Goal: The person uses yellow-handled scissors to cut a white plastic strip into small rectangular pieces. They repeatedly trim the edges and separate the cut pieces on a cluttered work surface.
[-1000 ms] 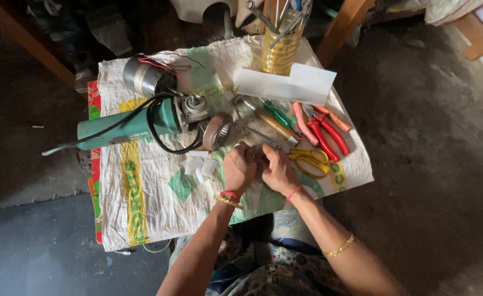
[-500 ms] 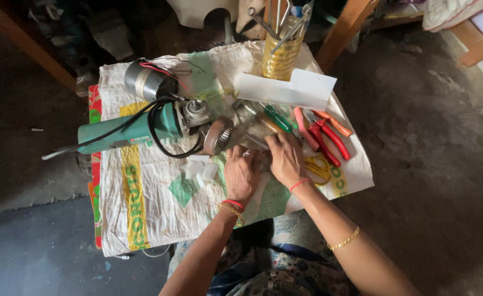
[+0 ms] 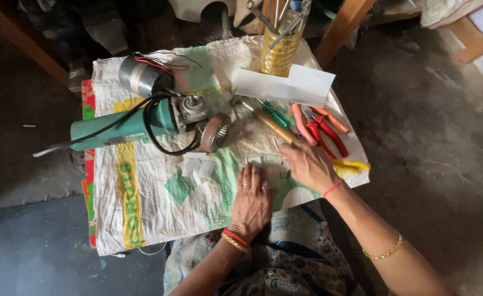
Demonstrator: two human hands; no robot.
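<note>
Both hands' grip holds nothing, palms down near the worktop's front edge.
Left hand [image 3: 251, 200] lies flat on the sack [image 3: 148, 203], fingertips touching a white piece [image 3: 254, 161]; right hand [image 3: 307, 164] rests beside yellow pliers [image 3: 351, 165].

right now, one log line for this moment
left hand flat on sack, by white bit | right hand on yellow tool beside red pliers | grinder apart

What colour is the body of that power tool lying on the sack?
The angle grinder has a teal-green body with a black cord, seen clearly in the head view.
</note>
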